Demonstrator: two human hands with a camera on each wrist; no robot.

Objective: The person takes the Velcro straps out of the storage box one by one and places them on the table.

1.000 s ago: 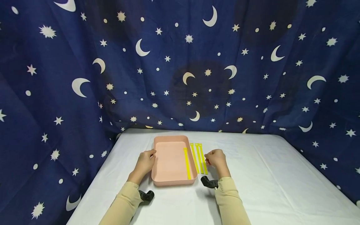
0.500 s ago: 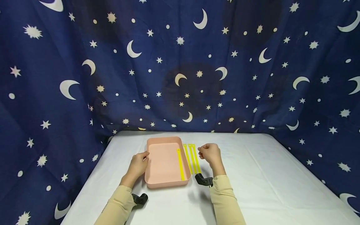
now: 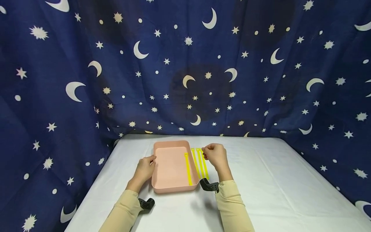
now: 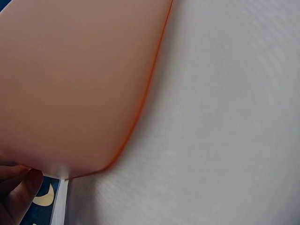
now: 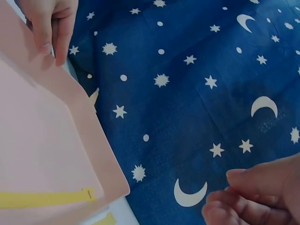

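Note:
A pink tray (image 3: 171,180) (image 4: 75,84) (image 5: 42,154) lies on the white table (image 3: 261,180). One yellow strip (image 3: 187,169) (image 5: 47,198) lies inside it along the right wall. More yellow strips (image 3: 200,162) lie side by side on the table just right of the tray. My left hand (image 3: 151,160) holds the tray's left rim, thumb over the edge; its fingers (image 5: 49,23) show on the rim in the right wrist view. My right hand (image 3: 205,152) hovers by the far ends of the loose strips, fingers (image 5: 253,197) curled together with nothing seen between them.
A dark blue curtain (image 3: 185,64) with moons and stars hangs behind and on both sides of the table. Black wrist mounts (image 3: 209,186) sit on both beige sleeves. White cloth stretches to the right of the strips and in front of the tray.
My right hand has moved away from me along the loose strips, from their middle to their far ends. The left hand stays on the tray's rim. The head view shifted slightly.

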